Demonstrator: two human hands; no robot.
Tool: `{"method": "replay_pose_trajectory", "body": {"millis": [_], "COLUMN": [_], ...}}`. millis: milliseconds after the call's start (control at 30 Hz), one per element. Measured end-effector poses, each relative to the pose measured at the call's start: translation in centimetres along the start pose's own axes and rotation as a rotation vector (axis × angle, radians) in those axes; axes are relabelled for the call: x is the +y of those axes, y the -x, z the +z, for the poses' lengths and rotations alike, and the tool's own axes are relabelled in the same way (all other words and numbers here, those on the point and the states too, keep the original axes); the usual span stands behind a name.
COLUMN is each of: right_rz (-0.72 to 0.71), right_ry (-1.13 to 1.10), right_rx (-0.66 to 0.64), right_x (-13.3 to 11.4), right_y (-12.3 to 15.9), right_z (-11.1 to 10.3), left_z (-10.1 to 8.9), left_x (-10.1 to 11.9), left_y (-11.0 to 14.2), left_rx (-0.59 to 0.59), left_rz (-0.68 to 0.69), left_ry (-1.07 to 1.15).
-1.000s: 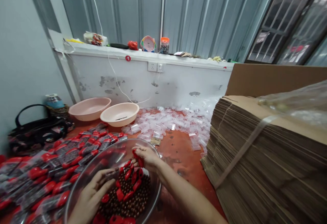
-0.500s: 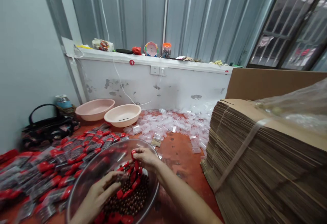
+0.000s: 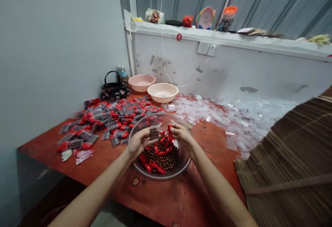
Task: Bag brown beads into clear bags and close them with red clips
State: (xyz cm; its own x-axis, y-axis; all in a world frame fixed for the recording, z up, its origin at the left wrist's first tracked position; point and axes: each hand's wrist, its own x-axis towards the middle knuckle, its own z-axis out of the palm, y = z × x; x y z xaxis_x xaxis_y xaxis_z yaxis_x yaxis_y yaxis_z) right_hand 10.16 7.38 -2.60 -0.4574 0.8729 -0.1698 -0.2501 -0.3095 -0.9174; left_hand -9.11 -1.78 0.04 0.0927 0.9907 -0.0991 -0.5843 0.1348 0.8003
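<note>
My left hand grips a small clear plastic box filled with brown beads, held over the left side of a transparent bowl. Between the fingers of my right hand is a red cap, a short way right of the box and apart from it. Below both hands, the bowl holds a heap of brown beads with several loose red caps lying on it.
Filled boxes with red caps are piled left of the bowl. Empty clear boxes spread to the right and back. Two basins, a black handbag and a cardboard stack stand around.
The view has swung left and down. My left hand now shows a bead-filled box, blurred before at its fingertips. My right hand still has a red cap.
</note>
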Motion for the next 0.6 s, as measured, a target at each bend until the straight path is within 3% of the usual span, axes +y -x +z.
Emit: {"method": "replay_pose_trajectory", "body": {"millis": [167, 333, 600], "right_rz": [-0.026, -0.131, -0.140], "right_ry": [0.012, 0.059, 0.110], "right_rx": [0.002, 0.018, 0.027], "right_x": [0.00, -0.11, -0.11], "right_y": [0.03, 0.27, 0.47], "right_z": [0.19, 0.61, 0.74], "left_z": [-0.04, 0.17, 0.53], "left_x": [0.00, 0.01, -0.65], "left_y": [0.04, 0.14, 0.41], "left_rx": [-0.073, -0.066, -0.002], "left_rz": [-0.010, -0.028, 0.175], "left_ry": [0.003, -0.036, -0.253]}}
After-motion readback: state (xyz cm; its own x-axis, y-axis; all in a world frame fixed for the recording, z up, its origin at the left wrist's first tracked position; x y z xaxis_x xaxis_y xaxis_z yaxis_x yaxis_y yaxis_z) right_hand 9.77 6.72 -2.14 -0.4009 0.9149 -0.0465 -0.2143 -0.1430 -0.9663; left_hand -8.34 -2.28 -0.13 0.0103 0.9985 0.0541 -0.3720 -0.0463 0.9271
